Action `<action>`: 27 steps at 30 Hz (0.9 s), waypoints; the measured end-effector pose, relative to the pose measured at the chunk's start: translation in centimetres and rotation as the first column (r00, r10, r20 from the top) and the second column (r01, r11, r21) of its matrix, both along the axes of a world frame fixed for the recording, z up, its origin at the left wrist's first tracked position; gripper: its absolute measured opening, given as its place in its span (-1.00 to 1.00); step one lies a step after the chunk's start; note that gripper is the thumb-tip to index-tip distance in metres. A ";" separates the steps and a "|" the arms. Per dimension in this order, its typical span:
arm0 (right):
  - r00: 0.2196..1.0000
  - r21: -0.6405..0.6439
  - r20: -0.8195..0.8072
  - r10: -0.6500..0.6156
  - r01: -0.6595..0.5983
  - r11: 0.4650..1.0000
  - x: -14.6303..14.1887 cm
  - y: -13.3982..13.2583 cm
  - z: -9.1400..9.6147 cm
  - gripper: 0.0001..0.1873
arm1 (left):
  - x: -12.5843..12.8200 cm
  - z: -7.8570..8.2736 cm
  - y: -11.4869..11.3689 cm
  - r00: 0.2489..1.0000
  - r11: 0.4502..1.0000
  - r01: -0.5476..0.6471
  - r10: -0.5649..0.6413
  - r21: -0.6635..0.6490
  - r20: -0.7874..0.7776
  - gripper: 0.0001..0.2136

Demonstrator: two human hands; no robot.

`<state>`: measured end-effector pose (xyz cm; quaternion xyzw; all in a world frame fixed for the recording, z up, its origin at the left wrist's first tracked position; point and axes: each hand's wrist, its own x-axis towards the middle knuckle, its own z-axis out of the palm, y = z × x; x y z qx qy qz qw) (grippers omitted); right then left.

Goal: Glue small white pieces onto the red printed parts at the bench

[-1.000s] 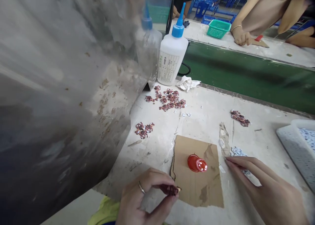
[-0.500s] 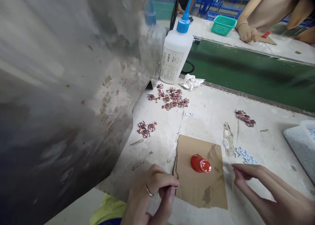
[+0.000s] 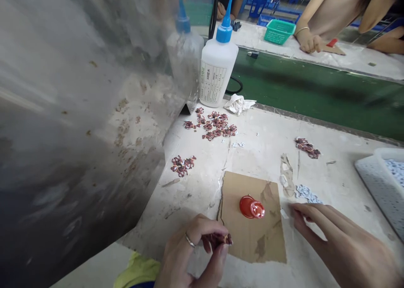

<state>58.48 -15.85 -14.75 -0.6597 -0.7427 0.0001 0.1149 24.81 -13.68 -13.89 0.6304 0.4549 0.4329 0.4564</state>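
Note:
Between the thumb and index finger of my left hand (image 3: 195, 248) is a small brown figure (image 3: 226, 239) with an orange band, partly hidden by the fingers. It is over the left edge of a cardboard square (image 3: 236, 241), on which a small red cup (image 3: 246, 207) with a glossy, wet-looking surface rests. To the right of the cardboard, my right hand (image 3: 342, 237) has its thumb and index finger pinched together; whatever may be between them is too small to make out. Just beyond those fingertips lies a pile of small white pieces (image 3: 306, 193).
Similar brown figures lie in clusters at the back (image 3: 217, 126), left (image 3: 183, 166) and right (image 3: 307, 148). A glue bottle (image 3: 217, 69) stands beside a metal panel (image 3: 94, 111). Crumpled tissue (image 3: 239, 104) and a white basket (image 3: 375, 174) are nearby. Across from me, a person's hand (image 3: 309, 42) rests on another bench.
The brown figure now shows between my left fingers, which hid it before. My right hand is slightly nearer the white pieces, its fingers still pinched. The whole view has shifted a little.

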 end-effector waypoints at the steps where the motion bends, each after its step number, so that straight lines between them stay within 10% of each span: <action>1: 0.999 -0.004 0.047 0.021 -0.021 1.000 -0.3 0.1 0.1 -0.65 | -0.1 -0.2 0.1 1.000 1.000 0.010 -0.010 0.006 -0.001 -0.70; 8: 0.975 -0.034 0.180 0.130 -0.126 0.991 2.3 -0.5 -1.0 -0.55 | -1.5 -1.2 1.0 0.987 0.979 0.148 -0.138 0.141 -0.076 -0.61; 13: 0.944 -0.002 0.224 0.243 -0.249 0.969 3.9 -0.3 -0.9 -0.52 | -1.0 -0.7 0.2 0.996 0.997 0.066 -0.063 -0.041 0.059 -0.72; 20: 0.931 0.149 -0.357 0.079 -0.027 0.988 -4.8 1.4 2.8 -0.79 | -1.0 -0.9 1.1 0.992 0.985 0.117 -0.122 0.130 0.031 -0.72; 27: 0.878 0.083 -0.474 0.074 -0.040 0.996 -6.8 2.1 3.2 -0.88 | -1.1 -0.5 2.2 0.996 0.956 0.087 -0.074 0.279 -0.056 -0.97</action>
